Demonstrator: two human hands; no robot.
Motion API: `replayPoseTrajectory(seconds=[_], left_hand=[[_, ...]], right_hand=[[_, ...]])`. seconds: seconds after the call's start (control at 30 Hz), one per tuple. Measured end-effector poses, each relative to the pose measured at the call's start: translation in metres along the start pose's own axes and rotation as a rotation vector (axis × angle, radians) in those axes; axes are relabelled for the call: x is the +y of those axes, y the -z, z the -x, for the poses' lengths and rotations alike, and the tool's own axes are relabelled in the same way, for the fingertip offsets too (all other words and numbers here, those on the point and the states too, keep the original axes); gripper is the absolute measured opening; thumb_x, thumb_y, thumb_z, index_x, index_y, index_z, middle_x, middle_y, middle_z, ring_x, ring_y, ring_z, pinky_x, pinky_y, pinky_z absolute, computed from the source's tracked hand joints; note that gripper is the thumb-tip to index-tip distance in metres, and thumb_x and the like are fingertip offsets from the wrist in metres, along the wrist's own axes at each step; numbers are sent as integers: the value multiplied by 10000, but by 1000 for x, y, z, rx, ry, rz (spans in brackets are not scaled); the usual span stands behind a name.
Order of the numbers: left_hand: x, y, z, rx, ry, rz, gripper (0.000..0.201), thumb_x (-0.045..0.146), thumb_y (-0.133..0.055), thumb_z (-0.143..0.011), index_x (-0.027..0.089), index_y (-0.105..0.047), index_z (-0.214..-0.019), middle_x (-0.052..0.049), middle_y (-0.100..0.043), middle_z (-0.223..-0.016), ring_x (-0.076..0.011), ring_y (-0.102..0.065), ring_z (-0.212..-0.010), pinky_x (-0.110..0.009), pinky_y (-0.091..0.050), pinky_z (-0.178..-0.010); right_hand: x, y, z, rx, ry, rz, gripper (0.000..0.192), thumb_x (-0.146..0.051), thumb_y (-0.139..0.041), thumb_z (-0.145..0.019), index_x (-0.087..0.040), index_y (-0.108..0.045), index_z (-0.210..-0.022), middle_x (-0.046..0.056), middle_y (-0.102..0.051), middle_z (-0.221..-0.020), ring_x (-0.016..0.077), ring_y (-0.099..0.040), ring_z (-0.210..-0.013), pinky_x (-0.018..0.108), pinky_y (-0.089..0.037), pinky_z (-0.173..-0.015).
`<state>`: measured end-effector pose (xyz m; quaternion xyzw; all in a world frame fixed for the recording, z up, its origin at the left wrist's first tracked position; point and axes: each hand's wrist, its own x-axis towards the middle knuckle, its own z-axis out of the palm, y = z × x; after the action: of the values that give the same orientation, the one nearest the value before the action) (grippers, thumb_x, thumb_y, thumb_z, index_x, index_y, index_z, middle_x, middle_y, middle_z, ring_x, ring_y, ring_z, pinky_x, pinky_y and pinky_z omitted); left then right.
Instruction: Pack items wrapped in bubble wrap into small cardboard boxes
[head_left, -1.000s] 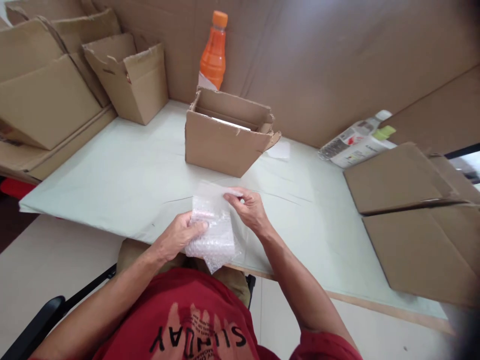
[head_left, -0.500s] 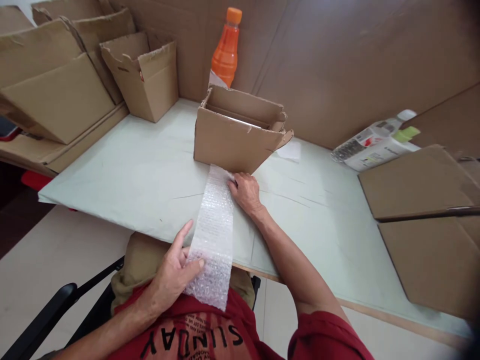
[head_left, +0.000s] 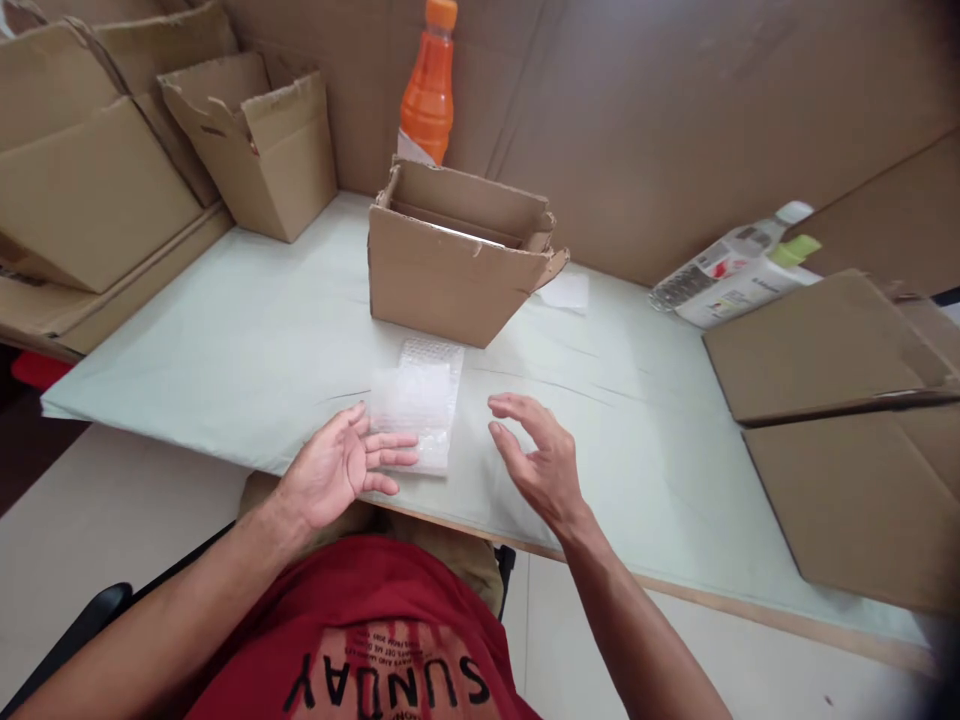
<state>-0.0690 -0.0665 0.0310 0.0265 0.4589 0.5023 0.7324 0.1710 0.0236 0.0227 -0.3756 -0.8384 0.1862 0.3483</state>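
A strip of clear bubble wrap (head_left: 427, 400) lies folded over on itself on the pale green table, just in front of an open cardboard box (head_left: 450, 280). My left hand (head_left: 345, 465) is palm up at its near left side, fingers spread and partly over the wrap; whether they touch it I cannot tell. To the right of the wrap, my right hand (head_left: 536, 455) hovers apart from it with fingers and thumb curved and nothing between them. Sheets of cardboard and a white edge show inside the box.
An orange bottle (head_left: 429, 90) stands behind the box. Cardboard boxes (head_left: 255, 140) line the left side, and more cardboard boxes (head_left: 832, 345) sit at the right edge. A clear plastic bottle (head_left: 727, 255) and a white bottle with a green cap (head_left: 750, 285) lean at the back right.
The bubble wrap, stretched from the box over the table's front edge before, is now folded back onto the table. My right hand has let go and moved right; my left hand has moved up.
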Motion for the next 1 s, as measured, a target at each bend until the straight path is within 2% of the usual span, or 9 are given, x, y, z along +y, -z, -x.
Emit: replayPoseTrajectory(seconds=[0.2,0.3,0.37,0.47,0.53,0.63,0.73,0.87,1.0], left_hand=[[-5,9,-12,-55,5,-110,191,370,-537,-942,190,-486,-981,-197,-749,-1039,-259,-750,-822,-291,-567,-541],[-5,11,-12,-75,-11,-201,308,399,-595,-896,169,-514,-1084,-162,-754,-953,-232,-731,-719,-297,-560,-553],[-4,15,-9,-43,-74,-330,501,408,-618,-874,161,-459,-1281,-98,-742,-847,-200,-686,-606,-297,-540,-537],[-7,25,1,127,-400,-691,725,382,-651,-867,190,-333,-1489,-15,-699,-800,-170,-649,-614,-311,-545,-625],[-11,32,6,205,-722,-1016,683,321,-690,-833,223,-441,-1462,-60,-720,-997,-215,-689,-876,-378,-555,-844],[-18,37,6,87,-1007,-1369,491,230,-648,-827,236,-622,-1317,-112,-669,-1293,-289,-600,-1216,-458,-459,-1059],[-21,35,-6,32,-959,-1416,419,240,-534,-907,217,-639,-1312,-102,-736,-1129,-261,-658,-1052,-412,-503,-958],[-14,25,-27,176,-785,-1390,467,293,-547,-905,180,-616,-1353,-86,-745,-971,-237,-657,-837,-364,-514,-828],[-9,21,-41,206,-957,-1485,447,259,-552,-889,180,-627,-1322,-112,-711,-1102,-264,-649,-986,-399,-492,-924]], right_hand=[[-22,-21,20,-267,200,-16,306,-282,-629,-914,-227,-645,-1214,104,-709,-1232,265,-655,-1090,432,-481,-903],[-24,-36,22,-421,233,74,401,-331,-673,-873,-180,-625,-1242,139,-678,-1290,299,-626,-1092,451,-473,-883],[-22,-43,24,-433,246,152,312,-293,-659,-888,-173,-652,-1175,141,-689,-1264,304,-623,-1069,450,-468,-849],[-18,-50,28,-367,247,197,179,-209,-578,-951,-194,-690,-1090,120,-716,-1211,284,-628,-1066,431,-462,-825],[-17,-53,29,-333,226,169,193,-197,-539,-983,-206,-703,-1083,109,-736,-1164,262,-643,-1048,411,-463,-815],[-17,-54,27,-332,157,88,225,-225,-502,-1014,-215,-715,-1084,87,-770,-1041,231,-678,-935,382,-468,-784],[-17,-50,23,-317,66,-10,247,-265,-479,-1032,-226,-707,-1121,60,-782,-1007,205,-695,-870,357,-486,-782],[-18,-38,21,-145,95,100,241,-259,-526,-1000,-205,-677,-1180,114,-737,-1143,249,-665,-1002,398,-478,-836],[-18,-39,21,-280,223,243,276,-259,-591,-959,-207,-657,-1221,131,-707,-1218,298,-618,-1093,450,-451,-869]])
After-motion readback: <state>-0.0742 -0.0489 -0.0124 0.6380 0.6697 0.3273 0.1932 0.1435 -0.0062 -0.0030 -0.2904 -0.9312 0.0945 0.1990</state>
